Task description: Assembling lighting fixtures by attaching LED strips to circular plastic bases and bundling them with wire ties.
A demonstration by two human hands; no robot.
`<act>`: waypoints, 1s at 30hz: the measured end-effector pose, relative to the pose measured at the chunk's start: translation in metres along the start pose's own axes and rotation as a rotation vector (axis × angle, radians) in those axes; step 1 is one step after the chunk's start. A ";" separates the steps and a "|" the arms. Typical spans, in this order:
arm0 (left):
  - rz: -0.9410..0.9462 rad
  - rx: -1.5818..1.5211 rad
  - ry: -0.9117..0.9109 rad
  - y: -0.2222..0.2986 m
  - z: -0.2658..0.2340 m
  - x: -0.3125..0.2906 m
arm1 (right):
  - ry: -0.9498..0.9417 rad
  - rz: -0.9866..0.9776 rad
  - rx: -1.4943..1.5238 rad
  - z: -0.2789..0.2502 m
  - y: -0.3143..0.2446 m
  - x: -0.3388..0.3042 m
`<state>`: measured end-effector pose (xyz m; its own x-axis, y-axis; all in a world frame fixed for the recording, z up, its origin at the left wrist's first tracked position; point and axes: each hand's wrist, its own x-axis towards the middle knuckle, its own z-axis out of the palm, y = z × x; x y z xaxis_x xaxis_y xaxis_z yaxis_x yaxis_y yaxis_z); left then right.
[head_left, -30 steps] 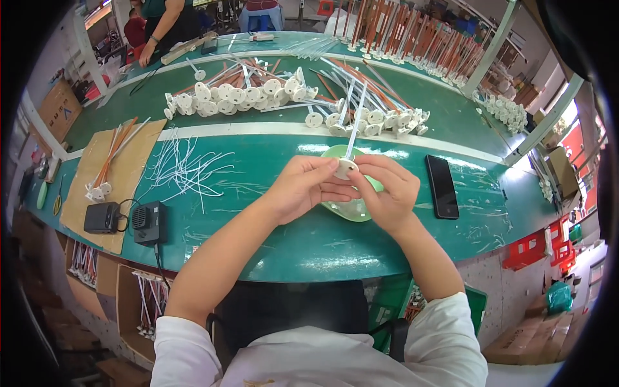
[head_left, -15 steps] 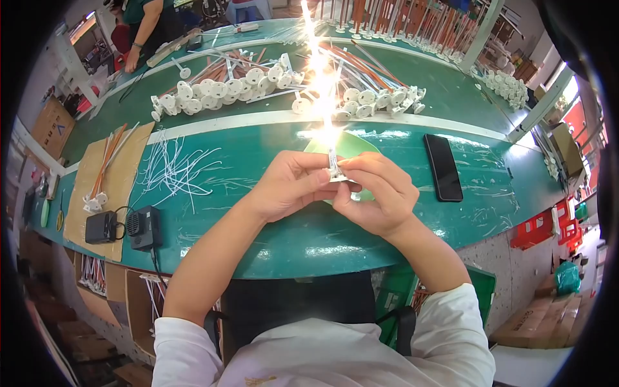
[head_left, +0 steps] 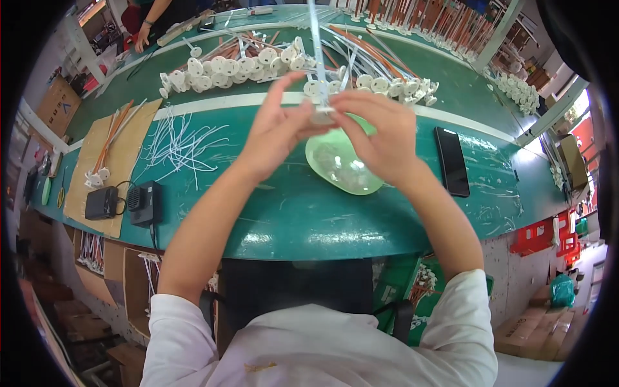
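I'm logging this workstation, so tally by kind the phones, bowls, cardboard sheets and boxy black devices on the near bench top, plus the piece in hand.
Phone: 1
Green bowl: 1
Cardboard sheet: 1
Boxy black devices: 2
Strip with white disc base, pinched by the right hand: 1
Total: 6

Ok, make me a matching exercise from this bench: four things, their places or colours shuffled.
Things
1. disc-ended stick
2. bowl
3. phone
4. thin white strips

Descriptions
A. black, lying right of the bowl
B. spread loosely beside the brown cardboard
C. held in the right hand
D. light green

Pairs: 1-C, 2-D, 3-A, 4-B
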<state>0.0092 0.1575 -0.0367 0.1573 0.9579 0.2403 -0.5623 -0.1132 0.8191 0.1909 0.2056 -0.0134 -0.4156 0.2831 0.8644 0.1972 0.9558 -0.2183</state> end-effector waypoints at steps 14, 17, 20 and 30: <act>0.499 1.229 -0.010 -0.011 -0.043 -0.009 | -0.635 0.613 -0.214 -0.016 0.047 -0.030; 0.517 1.227 -0.014 -0.015 -0.043 -0.014 | -0.524 0.422 -0.161 0.009 0.028 -0.034; 0.517 1.168 0.031 -0.023 -0.042 -0.012 | -0.403 0.268 -0.115 0.016 0.015 -0.035; 0.452 1.245 0.059 -0.025 -0.040 -0.014 | -0.734 0.334 0.062 0.032 -0.013 -0.039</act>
<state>-0.0119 0.1571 -0.0815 0.1010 0.7788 0.6191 0.5647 -0.5572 0.6088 0.1761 0.1849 -0.0583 -0.8245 0.5143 0.2361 0.3733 0.8078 -0.4561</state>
